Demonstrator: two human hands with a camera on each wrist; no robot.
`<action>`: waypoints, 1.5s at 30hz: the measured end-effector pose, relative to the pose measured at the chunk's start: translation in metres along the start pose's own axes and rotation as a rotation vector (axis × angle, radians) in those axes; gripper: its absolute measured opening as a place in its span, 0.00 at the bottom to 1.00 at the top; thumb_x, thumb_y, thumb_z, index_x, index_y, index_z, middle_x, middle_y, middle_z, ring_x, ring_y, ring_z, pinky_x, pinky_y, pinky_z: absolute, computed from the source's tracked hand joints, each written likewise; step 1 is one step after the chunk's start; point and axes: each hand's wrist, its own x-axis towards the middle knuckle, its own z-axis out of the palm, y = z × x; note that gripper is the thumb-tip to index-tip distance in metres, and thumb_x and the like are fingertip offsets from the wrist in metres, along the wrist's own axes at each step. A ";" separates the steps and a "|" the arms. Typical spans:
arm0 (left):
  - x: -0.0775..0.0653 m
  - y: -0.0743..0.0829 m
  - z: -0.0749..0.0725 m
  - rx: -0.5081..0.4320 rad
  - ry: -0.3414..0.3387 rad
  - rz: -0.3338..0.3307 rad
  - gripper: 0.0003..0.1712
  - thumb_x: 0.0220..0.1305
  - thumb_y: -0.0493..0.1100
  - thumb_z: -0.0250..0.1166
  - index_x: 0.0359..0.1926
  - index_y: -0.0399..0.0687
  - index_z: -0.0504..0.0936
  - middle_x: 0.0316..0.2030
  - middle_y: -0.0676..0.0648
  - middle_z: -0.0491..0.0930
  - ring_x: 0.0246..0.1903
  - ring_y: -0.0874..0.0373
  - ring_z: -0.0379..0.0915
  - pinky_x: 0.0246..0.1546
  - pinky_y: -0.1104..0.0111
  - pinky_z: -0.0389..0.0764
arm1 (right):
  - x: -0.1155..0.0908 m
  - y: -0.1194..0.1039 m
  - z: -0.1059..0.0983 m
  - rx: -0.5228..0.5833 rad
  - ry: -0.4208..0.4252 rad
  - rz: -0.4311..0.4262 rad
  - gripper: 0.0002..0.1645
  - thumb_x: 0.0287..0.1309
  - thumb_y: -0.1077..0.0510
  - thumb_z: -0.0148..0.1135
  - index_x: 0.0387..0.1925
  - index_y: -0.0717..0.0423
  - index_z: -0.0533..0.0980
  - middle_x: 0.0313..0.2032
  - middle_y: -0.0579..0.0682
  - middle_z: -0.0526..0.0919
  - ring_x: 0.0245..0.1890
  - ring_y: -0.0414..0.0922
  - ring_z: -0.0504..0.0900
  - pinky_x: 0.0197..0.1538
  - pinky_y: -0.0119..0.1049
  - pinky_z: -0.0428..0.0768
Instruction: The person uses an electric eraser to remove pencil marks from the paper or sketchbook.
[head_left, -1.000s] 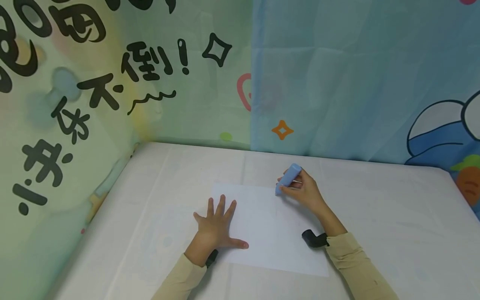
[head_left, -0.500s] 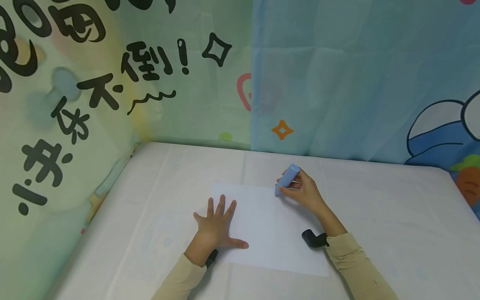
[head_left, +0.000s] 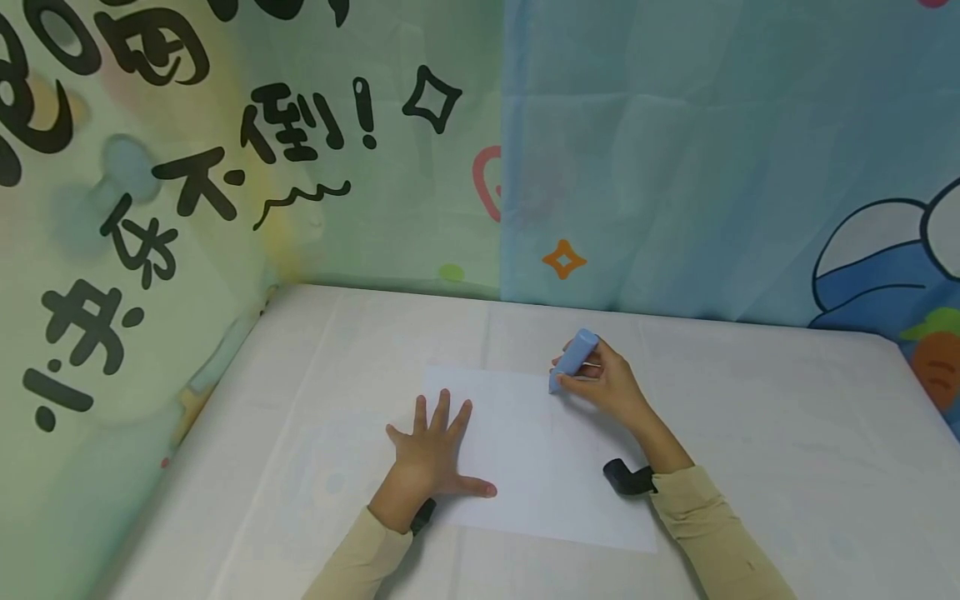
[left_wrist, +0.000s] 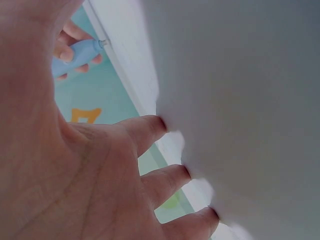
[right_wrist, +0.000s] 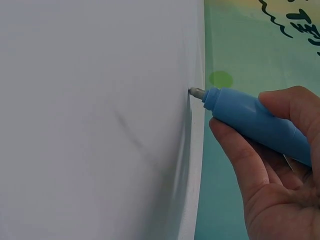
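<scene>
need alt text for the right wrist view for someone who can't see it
A right hand holds a blue pen, its metal tip at the white paper on the left. Behind is a green backdrop with black lettering.

Smooth plastic pen (right_wrist: 257, 116), metallic tip (right_wrist: 198, 93), matt paper (head_left: 525, 467), creased cloth backdrop (head_left: 675, 167)

Here's the white-covered table (head_left: 787, 417), stretching across the lower half of the head view, faint creases in its surface, and there, low centre of frame, a white sheet of paper (head_left: 532, 450) lies right on it!
</scene>
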 end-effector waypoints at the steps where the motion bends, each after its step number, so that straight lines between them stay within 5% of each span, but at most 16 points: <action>1: 0.000 0.000 0.000 -0.002 0.000 0.000 0.67 0.38 0.78 0.70 0.76 0.58 0.54 0.76 0.44 0.48 0.74 0.37 0.43 0.56 0.30 0.62 | 0.000 0.000 0.000 0.002 -0.001 0.000 0.24 0.52 0.76 0.65 0.50 0.75 0.67 0.47 0.74 0.80 0.40 0.26 0.81 0.44 0.25 0.79; 45: 0.002 -0.002 0.001 -0.018 0.010 0.012 0.67 0.38 0.77 0.70 0.76 0.57 0.55 0.76 0.43 0.49 0.73 0.36 0.43 0.55 0.29 0.61 | 0.000 0.000 0.001 0.000 -0.003 -0.043 0.25 0.51 0.77 0.65 0.50 0.76 0.67 0.46 0.75 0.79 0.41 0.25 0.81 0.44 0.25 0.79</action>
